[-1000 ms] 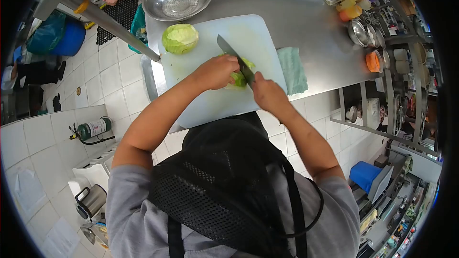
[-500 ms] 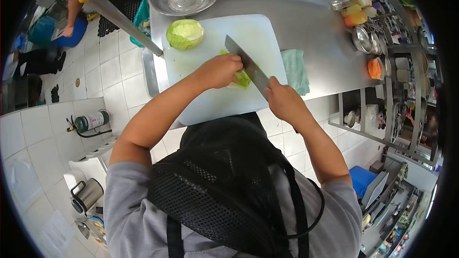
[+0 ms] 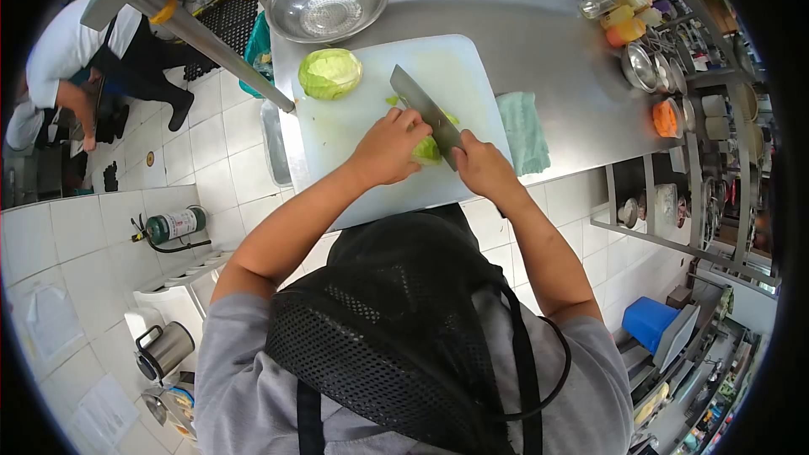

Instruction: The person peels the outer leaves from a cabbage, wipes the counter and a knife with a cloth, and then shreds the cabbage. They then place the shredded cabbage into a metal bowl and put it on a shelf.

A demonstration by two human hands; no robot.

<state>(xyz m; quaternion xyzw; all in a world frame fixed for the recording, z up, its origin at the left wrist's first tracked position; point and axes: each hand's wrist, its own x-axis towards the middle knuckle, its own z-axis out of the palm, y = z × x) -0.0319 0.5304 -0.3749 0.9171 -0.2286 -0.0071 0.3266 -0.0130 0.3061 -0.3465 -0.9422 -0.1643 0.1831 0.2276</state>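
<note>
Head view: left hand [image 3: 389, 147] curled down, fingers pinning cabbage wedge [image 3: 427, 150] on white cutting board [image 3: 362, 185]. Right hand [image 3: 480, 170] closed round knife [image 3: 424, 108] handle. Blade on wedge, long axis 5 to 11 o'clock, tip away from body. Wedge sits between hands, at 3 o'clock of left hand, touching it; left hand nearer. Cabbage half [image 3: 329, 72] at 11 o'clock, well apart. Green cloth [image 3: 522, 131] at 3 o'clock, off board.
</note>
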